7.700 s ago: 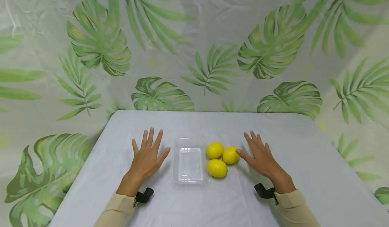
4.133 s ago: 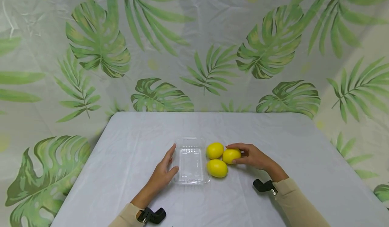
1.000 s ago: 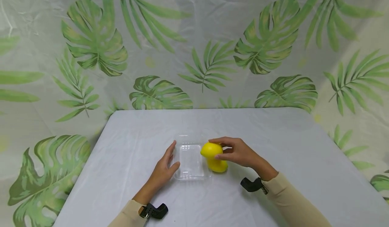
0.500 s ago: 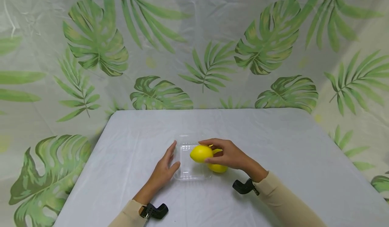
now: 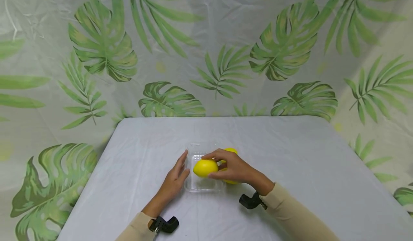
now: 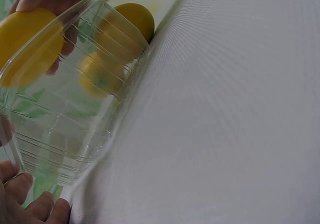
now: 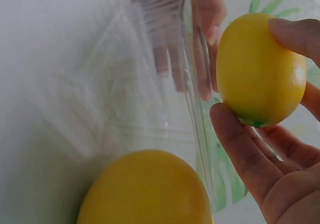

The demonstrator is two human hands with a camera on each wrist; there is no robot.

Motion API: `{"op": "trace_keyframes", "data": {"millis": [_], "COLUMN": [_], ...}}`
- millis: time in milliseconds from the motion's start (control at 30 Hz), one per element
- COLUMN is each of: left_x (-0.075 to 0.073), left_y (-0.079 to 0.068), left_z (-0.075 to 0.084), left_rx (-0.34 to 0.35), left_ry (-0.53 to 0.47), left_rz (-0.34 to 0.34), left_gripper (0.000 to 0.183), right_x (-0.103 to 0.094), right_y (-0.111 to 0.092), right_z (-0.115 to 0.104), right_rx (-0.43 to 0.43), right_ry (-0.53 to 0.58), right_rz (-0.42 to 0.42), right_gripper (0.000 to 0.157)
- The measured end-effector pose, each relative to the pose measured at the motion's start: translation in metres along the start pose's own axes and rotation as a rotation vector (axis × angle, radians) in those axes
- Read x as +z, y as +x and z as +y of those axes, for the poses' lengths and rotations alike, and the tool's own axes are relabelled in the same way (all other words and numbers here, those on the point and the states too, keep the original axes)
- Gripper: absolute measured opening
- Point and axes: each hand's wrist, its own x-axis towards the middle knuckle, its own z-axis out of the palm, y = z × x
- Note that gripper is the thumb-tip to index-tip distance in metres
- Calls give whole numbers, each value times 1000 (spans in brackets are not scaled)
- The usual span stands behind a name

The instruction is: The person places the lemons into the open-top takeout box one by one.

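Holding a lemon [image 5: 204, 168] over a clear box [image 5: 201, 190], lower centre, is the right hand [image 5: 235, 166]; the left hand [image 5: 173, 181], relaxed, is touching the box's left edge. Leafy sheeting [image 5: 230, 22] is filling the upper half above a white-draped table [image 5: 287, 151].

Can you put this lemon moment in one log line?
right grip: holds lemon over clear plastic container | left grip: at container's left side | other two lemons: on white table, right of container
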Motion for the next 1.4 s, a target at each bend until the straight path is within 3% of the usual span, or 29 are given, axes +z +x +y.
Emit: {"op": "trace_keyframes", "data": {"millis": [267,600,1033,1400], "left_x": [1,-5,-6,-6], "left_y": [1,-4,-4,-5], "left_z": [3,40,41,39], "left_rx": [22,-8,-14,-5], "left_ry": [9,18,12,3], "left_rz": [22,4,-6,-6], "left_gripper": [59,56,56,56], "right_x": [10,22,29,29], "right_y": [4,5,6,5], "right_z": [0,-3,-6,-5], "right_rx": [-11,-2,29,-28], "right_ry": [-37,-116,-167,-244], "right_rz": [-40,-79,-130,-146], "right_gripper": [52,47,47,46]}}
